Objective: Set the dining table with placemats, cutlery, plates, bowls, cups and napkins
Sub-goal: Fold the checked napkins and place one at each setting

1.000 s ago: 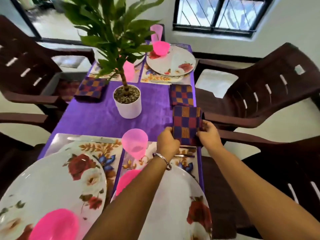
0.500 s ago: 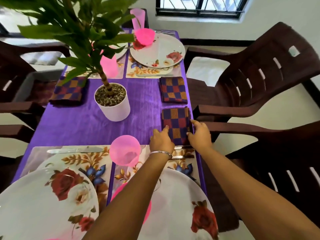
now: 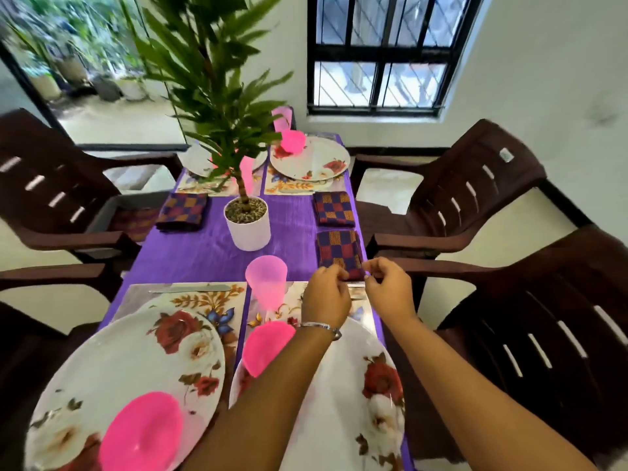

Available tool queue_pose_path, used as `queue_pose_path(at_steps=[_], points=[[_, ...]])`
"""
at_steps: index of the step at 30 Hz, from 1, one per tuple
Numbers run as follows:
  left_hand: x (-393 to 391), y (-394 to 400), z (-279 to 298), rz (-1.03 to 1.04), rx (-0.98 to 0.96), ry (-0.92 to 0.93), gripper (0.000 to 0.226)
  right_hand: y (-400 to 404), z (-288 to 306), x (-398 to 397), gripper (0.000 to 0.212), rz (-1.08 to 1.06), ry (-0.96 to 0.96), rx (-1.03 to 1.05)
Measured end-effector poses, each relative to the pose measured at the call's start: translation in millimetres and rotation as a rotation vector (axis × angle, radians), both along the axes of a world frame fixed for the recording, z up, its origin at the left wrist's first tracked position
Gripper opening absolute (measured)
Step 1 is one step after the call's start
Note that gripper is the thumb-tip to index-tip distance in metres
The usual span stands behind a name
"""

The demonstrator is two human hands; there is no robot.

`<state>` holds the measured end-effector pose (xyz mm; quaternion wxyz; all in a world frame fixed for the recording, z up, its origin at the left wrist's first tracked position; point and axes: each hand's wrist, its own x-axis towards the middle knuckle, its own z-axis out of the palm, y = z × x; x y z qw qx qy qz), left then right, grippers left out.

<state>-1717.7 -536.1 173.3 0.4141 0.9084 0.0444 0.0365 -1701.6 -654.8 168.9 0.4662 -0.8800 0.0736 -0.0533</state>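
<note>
Now the napkin [image 3: 339, 254] beside the cup [image 3: 266, 278] looks placed; my left hand [image 3: 325, 294] and right hand [image 3: 389, 290], both loosely curled and empty, should withdraw.

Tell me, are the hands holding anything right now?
It cannot be told for sure. Both the left hand and the right hand curl their fingers at the near edge of the checked purple, orange and red cloth napkin, maybe pinching it.

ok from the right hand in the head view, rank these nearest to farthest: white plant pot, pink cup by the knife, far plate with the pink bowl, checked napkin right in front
From the right hand:
1. Checked napkin, just ahead, at the fingertips.
2. Pink cup, to its left.
3. White plant pot, mid-table, farther left.
4. Far plate, at the table's far end.
</note>
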Motion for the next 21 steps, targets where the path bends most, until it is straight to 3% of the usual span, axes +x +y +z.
queue_pose_path(at_steps=[10, 16, 21], points=[[-216.7, 47.4, 47.0, 0.134, -0.055, -0.330, 0.018, 51.1, 51.9, -205.0, 0.020, 0.078, -0.306, 0.253], [-323.5, 113.7, 64.7, 0.228, -0.051, -0.348, 0.017, 109.7, 69.7, -308.4, 0.032, 0.158, -0.329, 0.308], [-382.2, 196.5, 91.1, 0.327, -0.035, -0.407, 0.012, 184.9, 92.0, -357.7, 0.026, 0.215, -0.302, 0.373]])
